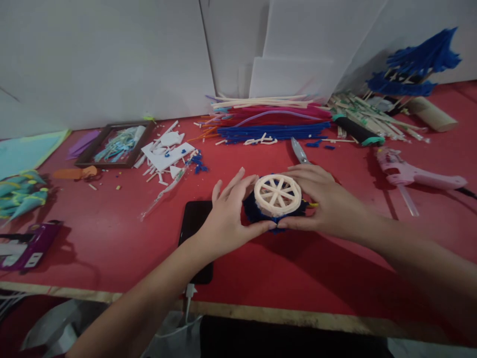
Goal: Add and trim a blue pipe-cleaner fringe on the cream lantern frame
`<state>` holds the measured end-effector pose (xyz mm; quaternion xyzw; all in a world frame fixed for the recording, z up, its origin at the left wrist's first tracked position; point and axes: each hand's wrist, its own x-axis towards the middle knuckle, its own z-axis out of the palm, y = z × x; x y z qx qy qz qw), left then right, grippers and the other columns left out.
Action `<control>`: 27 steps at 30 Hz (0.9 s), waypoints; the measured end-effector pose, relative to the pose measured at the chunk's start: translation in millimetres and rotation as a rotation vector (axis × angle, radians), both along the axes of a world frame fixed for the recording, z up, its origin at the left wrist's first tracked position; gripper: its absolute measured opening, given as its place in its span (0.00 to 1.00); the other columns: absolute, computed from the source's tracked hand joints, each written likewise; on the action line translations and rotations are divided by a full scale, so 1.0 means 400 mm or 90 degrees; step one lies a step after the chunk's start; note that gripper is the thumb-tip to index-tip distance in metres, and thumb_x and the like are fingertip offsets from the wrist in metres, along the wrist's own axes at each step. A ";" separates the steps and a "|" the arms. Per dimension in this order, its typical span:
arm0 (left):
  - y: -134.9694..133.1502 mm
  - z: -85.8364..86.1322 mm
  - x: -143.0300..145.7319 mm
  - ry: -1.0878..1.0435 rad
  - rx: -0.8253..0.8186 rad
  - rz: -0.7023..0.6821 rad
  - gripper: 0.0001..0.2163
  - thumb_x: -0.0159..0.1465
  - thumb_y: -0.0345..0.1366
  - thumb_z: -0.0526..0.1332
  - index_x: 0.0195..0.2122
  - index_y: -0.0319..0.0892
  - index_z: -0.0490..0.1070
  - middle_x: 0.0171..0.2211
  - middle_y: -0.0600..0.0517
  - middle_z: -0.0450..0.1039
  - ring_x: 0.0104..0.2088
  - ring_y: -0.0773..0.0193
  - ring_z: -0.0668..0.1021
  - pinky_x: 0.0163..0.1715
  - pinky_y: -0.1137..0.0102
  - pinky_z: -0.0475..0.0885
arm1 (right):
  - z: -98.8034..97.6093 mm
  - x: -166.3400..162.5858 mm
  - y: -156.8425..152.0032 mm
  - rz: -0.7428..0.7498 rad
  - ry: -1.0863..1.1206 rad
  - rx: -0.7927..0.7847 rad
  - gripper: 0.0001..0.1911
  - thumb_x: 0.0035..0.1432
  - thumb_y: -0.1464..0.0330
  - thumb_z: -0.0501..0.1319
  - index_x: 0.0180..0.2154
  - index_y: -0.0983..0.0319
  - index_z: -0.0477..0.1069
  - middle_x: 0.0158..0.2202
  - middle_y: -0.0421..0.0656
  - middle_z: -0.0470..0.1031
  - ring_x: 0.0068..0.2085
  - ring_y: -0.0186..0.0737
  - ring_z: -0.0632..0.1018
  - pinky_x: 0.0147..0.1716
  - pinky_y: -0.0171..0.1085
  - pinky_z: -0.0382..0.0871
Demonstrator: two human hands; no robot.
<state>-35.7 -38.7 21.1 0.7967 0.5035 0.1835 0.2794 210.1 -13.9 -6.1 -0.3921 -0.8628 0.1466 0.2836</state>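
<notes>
A cream spoked wheel of pipe cleaner (278, 194) sits on a dark blue fuzzy base (253, 211) on the red table (112, 238). My left hand (227, 214) cups the piece from the left, thumb under its front edge. My right hand (328, 201) wraps it from the right, its thumb meeting the left thumb. Both hands are closed around it.
A black phone (194, 223) lies by my left wrist. Scissors (299, 150) and a pile of coloured pipe cleaners (268, 124) lie behind the wheel. A pink glue gun (413, 174) is at right, a picture frame (115, 144) and white scraps (167, 154) at left.
</notes>
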 end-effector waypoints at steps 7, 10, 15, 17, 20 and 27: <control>0.001 -0.002 0.003 -0.006 -0.010 0.011 0.41 0.57 0.51 0.75 0.66 0.42 0.60 0.69 0.39 0.69 0.78 0.44 0.50 0.75 0.39 0.40 | -0.029 -0.003 -0.013 -0.044 -0.028 0.073 0.42 0.58 0.35 0.60 0.58 0.60 0.74 0.54 0.54 0.80 0.62 0.62 0.75 0.60 0.60 0.70; 0.000 -0.004 0.003 0.001 -0.003 0.007 0.41 0.57 0.51 0.75 0.66 0.42 0.61 0.68 0.39 0.70 0.78 0.44 0.51 0.75 0.39 0.41 | -0.033 -0.006 -0.016 -0.047 -0.028 0.113 0.43 0.61 0.35 0.55 0.58 0.62 0.73 0.54 0.55 0.80 0.61 0.61 0.75 0.59 0.59 0.71; 0.018 -0.009 -0.012 -0.004 0.004 -0.024 0.44 0.58 0.52 0.73 0.69 0.42 0.56 0.71 0.36 0.66 0.78 0.44 0.49 0.74 0.38 0.39 | -0.022 -0.012 -0.032 -0.054 -0.030 0.125 0.41 0.62 0.36 0.56 0.59 0.62 0.74 0.57 0.55 0.78 0.62 0.61 0.74 0.60 0.59 0.71; 0.036 -0.008 -0.024 -0.022 -0.009 -0.065 0.47 0.57 0.52 0.72 0.72 0.41 0.50 0.72 0.34 0.62 0.78 0.43 0.50 0.74 0.38 0.38 | -0.013 -0.011 -0.042 -0.066 -0.027 0.131 0.39 0.63 0.37 0.55 0.56 0.61 0.76 0.60 0.54 0.76 0.63 0.61 0.72 0.61 0.59 0.70; 0.061 0.001 -0.040 -0.035 -0.037 -0.146 0.52 0.56 0.50 0.71 0.74 0.38 0.45 0.76 0.30 0.50 0.78 0.42 0.50 0.75 0.40 0.38 | 0.000 -0.002 -0.051 -0.068 -0.027 0.139 0.33 0.65 0.39 0.56 0.48 0.59 0.81 0.61 0.52 0.76 0.64 0.62 0.71 0.61 0.60 0.70; 0.058 0.009 -0.028 0.008 -0.017 -0.174 0.55 0.57 0.59 0.70 0.76 0.39 0.43 0.78 0.31 0.44 0.78 0.40 0.45 0.74 0.38 0.32 | 0.003 0.018 -0.042 -0.020 -0.035 0.133 0.30 0.63 0.43 0.62 0.53 0.58 0.80 0.59 0.50 0.78 0.64 0.62 0.72 0.61 0.60 0.70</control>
